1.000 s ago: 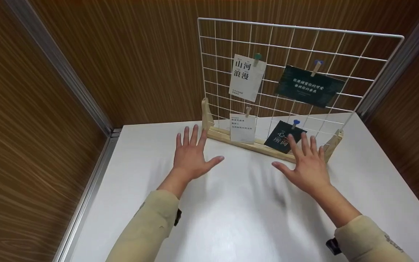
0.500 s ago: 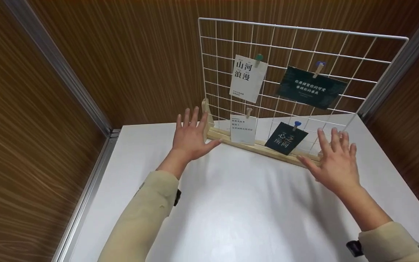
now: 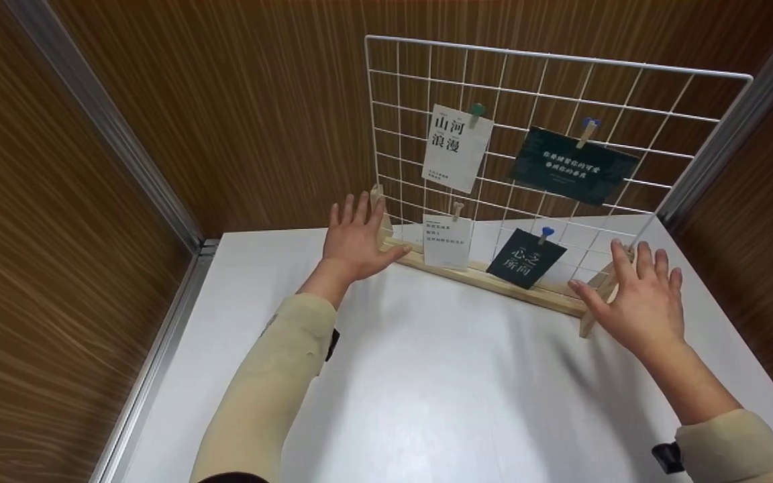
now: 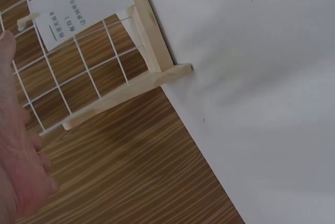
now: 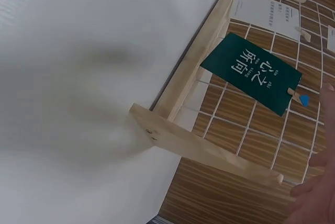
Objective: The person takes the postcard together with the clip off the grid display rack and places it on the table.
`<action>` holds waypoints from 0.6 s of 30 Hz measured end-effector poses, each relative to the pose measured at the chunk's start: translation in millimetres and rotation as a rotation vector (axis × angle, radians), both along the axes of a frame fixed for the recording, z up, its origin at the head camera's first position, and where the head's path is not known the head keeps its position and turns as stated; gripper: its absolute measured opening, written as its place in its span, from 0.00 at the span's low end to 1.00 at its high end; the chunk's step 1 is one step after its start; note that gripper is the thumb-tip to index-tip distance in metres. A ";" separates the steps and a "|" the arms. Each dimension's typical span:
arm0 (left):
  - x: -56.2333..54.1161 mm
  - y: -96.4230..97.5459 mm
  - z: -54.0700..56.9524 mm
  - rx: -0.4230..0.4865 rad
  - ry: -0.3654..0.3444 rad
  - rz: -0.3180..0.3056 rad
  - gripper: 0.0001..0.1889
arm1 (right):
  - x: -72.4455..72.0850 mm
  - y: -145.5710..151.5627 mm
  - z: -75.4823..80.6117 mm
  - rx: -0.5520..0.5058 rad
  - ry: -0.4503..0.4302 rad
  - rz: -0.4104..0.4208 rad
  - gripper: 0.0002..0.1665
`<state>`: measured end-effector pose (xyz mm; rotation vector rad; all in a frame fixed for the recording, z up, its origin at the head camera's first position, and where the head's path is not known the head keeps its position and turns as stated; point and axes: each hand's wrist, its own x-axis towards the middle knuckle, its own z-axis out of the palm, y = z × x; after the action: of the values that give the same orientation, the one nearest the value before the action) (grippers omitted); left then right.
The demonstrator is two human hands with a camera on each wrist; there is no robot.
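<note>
A white wire grid (image 3: 547, 55) stands upright in a wooden base (image 3: 507, 287). On its upper rows hang a white card (image 3: 453, 157) and a dark green card (image 3: 574, 168). Below them are a smaller white card (image 3: 447, 248) and a tilted dark green card (image 5: 254, 72). Small wooden clips, some with coloured heads, hold these cards. My left hand (image 3: 353, 245), fingers spread, is beside the base's left end piece (image 4: 125, 92). With fingers spread too, my right hand (image 3: 648, 312) partly covers the right end piece (image 5: 204, 148) in the head view. Neither hand holds anything.
The stand is near the back of a white table (image 3: 386, 402). Wood-grain panels (image 3: 259, 121) rise behind and at both sides, with metal corner strips (image 3: 118, 134) between them.
My right hand has moved right, from in front of the lower green card to the right end piece. My left hand has moved up toward the left end piece. The cards hang as before.
</note>
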<state>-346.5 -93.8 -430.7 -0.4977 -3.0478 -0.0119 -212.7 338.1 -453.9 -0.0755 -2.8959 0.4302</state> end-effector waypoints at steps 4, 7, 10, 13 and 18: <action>-10.9 -2.0 -0.3 -0.006 -0.050 0.018 0.58 | -6.4 8.0 1.0 -0.017 -0.043 -0.008 0.63; -18.8 -2.0 -0.7 -0.007 -0.075 0.028 0.58 | -12.5 12.4 -0.2 -0.039 -0.073 0.001 0.64; -25.4 -2.2 -2.0 -0.009 -0.089 0.034 0.58 | -18.0 13.8 -4.4 -0.052 -0.088 0.018 0.65; -31.4 -1.4 -3.3 -0.032 -0.100 0.040 0.59 | -21.2 14.2 -8.6 -0.060 -0.092 0.028 0.64; -39.8 1.1 -5.0 -0.043 -0.110 0.052 0.59 | -22.7 15.9 -13.7 -0.051 -0.080 0.014 0.65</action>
<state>-386.3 -92.7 -435.7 -0.4347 -3.1737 0.0291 -235.4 354.0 -467.6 -0.0828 -2.9659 0.5158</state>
